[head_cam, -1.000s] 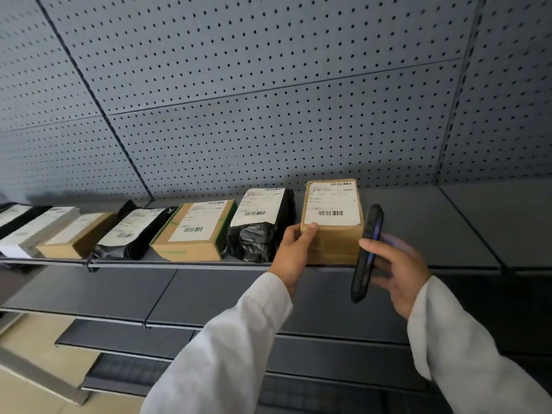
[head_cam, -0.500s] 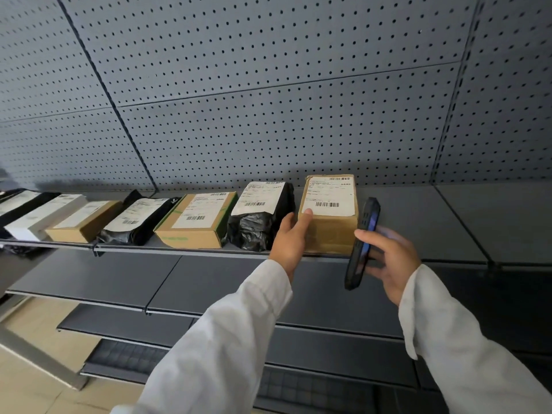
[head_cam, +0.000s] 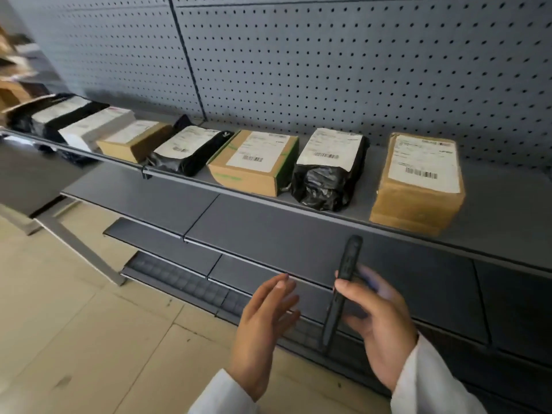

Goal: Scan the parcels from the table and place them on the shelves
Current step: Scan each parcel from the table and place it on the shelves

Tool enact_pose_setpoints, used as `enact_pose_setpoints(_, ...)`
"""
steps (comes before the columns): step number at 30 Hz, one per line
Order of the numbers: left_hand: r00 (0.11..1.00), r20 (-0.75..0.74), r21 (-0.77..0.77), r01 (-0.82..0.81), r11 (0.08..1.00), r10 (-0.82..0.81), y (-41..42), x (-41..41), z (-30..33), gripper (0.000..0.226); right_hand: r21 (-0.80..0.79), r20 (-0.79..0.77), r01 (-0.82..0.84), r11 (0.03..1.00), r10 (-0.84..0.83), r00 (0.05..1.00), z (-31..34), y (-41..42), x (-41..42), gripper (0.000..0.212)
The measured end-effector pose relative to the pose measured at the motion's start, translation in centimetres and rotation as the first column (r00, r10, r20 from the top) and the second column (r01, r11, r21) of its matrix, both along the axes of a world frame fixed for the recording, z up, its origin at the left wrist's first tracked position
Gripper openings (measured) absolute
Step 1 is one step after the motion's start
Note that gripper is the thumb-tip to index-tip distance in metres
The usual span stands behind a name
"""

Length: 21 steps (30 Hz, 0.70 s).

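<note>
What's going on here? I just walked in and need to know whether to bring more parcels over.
A person in white sleeves stands at a grey shelf with a row of labelled parcels along it. The right hand grips a dark handheld scanner upright; the left hand is open and holds nothing, below the shelf. The brown cardboard box at the right end of the row stands on the shelf with no hand on it, beside a black bagged parcel. The shelf to its right is bare.
</note>
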<state>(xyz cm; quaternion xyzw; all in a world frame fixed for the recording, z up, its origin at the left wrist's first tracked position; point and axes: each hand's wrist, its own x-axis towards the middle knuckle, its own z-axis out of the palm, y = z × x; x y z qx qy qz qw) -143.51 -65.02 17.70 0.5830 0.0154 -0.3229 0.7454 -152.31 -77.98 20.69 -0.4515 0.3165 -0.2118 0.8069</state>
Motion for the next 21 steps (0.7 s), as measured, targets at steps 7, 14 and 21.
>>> enact_pose_setpoints(7,0.982,0.043,-0.018,-0.183,0.983,0.184,7.8,8.8,0.9,0.026,0.006,-0.071,-0.211,0.978,0.211,0.975,-0.5,7.0,10.3,0.032)
enact_pose_setpoints(14,0.922,0.099,-0.056,-0.371,0.927,0.375,18.0,19.6,2.2,0.021,-0.005,-0.099,-0.349,0.937,0.347,0.933,0.0,14.9,22.8,0.020)
enact_pose_setpoints(21,0.839,0.110,-0.062,-0.529,0.846,0.533,28.2,28.4,2.3,0.017,-0.052,-0.130,-0.527,0.848,0.517,0.846,0.3,23.6,33.3,0.035)
